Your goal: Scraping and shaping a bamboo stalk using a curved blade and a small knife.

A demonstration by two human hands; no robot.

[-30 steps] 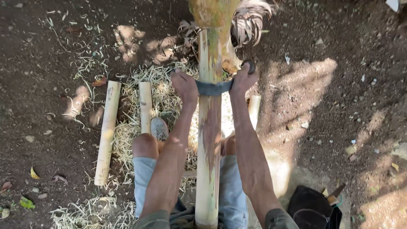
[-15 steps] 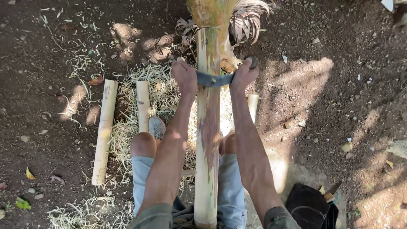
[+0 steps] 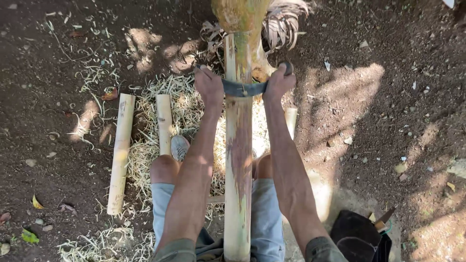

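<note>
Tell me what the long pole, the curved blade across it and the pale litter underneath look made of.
Long pole: likely bamboo, pale, smooth, scraped, with reddish and green patches. Curved blade: dull dark metal, apparently; left hand and right hand grip its ends. Pale litter: thin curled shavings, probably the same wood.

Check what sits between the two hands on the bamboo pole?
In the head view, the left hand and right hand each grip an end of a dark curved blade, which spans the gap across the bamboo pole.
</note>
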